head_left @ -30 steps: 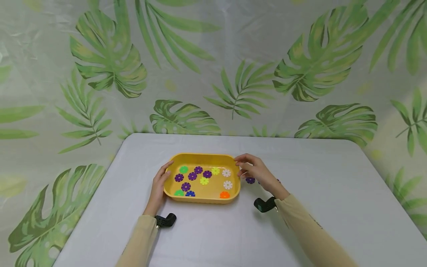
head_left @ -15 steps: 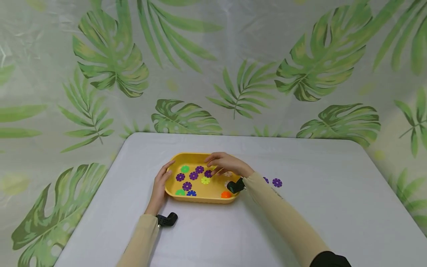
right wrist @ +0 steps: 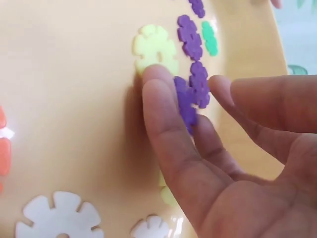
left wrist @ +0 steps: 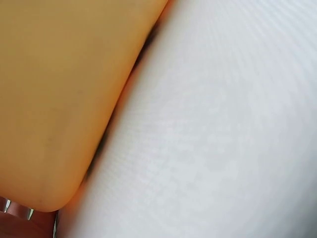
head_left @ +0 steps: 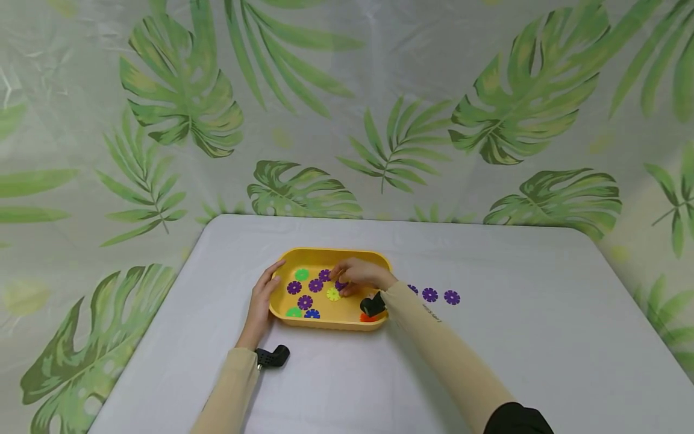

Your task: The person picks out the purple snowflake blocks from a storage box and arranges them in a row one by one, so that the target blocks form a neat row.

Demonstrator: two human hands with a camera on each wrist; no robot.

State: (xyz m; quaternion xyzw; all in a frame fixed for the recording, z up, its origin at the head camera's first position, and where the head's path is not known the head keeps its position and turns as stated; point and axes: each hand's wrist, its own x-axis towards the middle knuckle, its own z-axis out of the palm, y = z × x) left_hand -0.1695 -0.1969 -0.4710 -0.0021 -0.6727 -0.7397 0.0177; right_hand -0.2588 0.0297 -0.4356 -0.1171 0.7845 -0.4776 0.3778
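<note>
A yellow tray (head_left: 336, 251) sits on the white table and holds several flower-shaped discs in purple, green, yellow, blue, white and orange. My left hand (head_left: 262, 298) rests flat against the tray's left wall, fingers fairly straight. My right hand (head_left: 355, 275) reaches into the tray from the right. In the right wrist view its fingers (right wrist: 163, 114) are spread around a purple disc (right wrist: 187, 106) that lies on the tray floor (right wrist: 74, 99), one fingertip touching it. A pale yellow disc (right wrist: 154, 47) lies just beyond. The left wrist view shows only the tray's outer wall (left wrist: 59, 99) and the tablecloth (left wrist: 223, 124).
Three purple discs (head_left: 430, 295) lie in a row on the table right of the tray. The table (head_left: 542, 337) stretches wide to the right and front. A leaf-patterned sheet (head_left: 347, 120) hangs behind and around it. My right forearm crosses the tray's front right corner.
My right hand has moved from the table beside the tray, over the rim, down onto a purple disc inside. The left hand has stayed on the tray's left side.
</note>
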